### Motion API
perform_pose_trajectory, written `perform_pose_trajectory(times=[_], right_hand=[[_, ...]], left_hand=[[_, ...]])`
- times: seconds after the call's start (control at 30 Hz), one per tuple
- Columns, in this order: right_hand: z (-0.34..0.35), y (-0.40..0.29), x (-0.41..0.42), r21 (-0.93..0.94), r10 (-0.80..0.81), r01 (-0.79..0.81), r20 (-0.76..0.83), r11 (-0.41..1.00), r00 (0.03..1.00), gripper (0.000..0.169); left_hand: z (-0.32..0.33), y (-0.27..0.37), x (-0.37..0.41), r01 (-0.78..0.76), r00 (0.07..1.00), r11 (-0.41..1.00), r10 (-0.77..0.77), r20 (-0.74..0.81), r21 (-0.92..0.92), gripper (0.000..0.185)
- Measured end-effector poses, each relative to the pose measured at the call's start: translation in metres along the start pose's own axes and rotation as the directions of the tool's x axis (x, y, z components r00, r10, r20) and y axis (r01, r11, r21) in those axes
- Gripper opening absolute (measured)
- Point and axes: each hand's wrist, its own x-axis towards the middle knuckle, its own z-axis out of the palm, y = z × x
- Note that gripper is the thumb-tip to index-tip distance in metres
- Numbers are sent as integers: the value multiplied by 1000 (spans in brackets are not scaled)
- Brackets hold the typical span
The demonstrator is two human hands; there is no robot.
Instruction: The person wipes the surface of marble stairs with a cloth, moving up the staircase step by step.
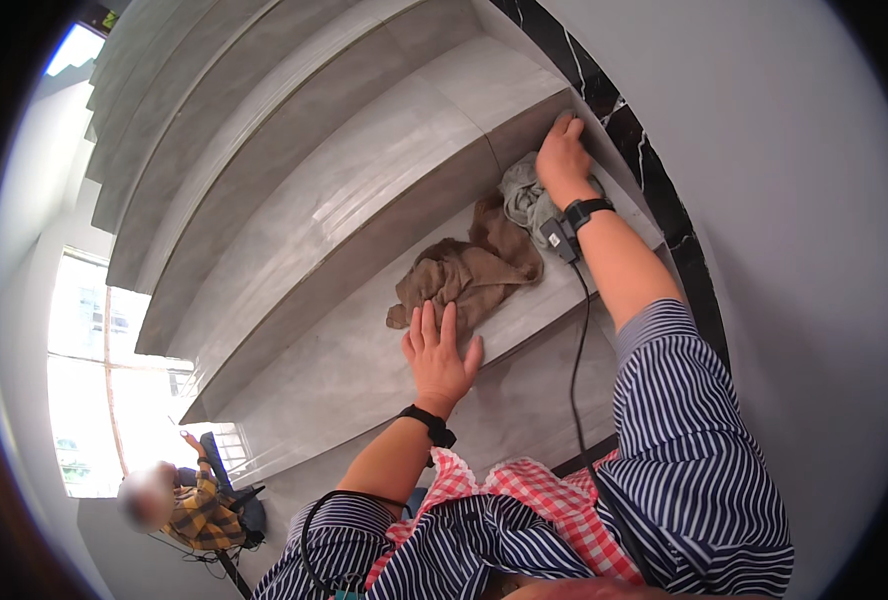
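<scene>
My left hand (441, 360) rests palm down with its fingers spread, the fingertips at the edge of a crumpled brown cloth (451, 274) on a grey stair tread (324, 375). Farther up and to the right, my right hand (565, 159) is curled in the corner where the stair riser (522, 135) meets the side wall's skirting. Its fingertips touch that corner; whether something small sits between them is hidden. A bunched grey-green cloth (525, 193) lies beside and below this hand, next to the brown one.
Black marble skirting with white veins (642, 161) runs along the wall (774, 225) on the right. More grey steps (264, 120) rise to the upper left. A black cable (580, 360) hangs from my right wrist. A person in a plaid shirt (203, 514) is near the bright window (106, 375).
</scene>
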Motion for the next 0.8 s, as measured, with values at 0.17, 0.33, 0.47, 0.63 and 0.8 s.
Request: perform_pose_trajectory(times=[0.17,0.33,0.47,0.63,0.8], right_hand=[[-12,14,-14,-87,-126,124,-10,988,992,35],[-79,-9,-8,-464,-689,513,-420,722,590,34],[-123,-20,24,-794,-763,353,-204,495,613,30],[-120,51,-30,-905,-742,415,215,93,635,27],[-95,205,-138,-791,-595,611,473,39,650,29]], left_hand=[[15,6,-12,9,1000,1000,-9,-15,-14,71],[13,-7,-4,-14,998,1000,14,-59,1,72],[16,-8,1,-8,999,1000,7,-46,-21,70],[17,-19,-3,10,1000,1000,-11,-30,-10,70],[23,-13,1,-5,999,999,4,-44,-36,69]])
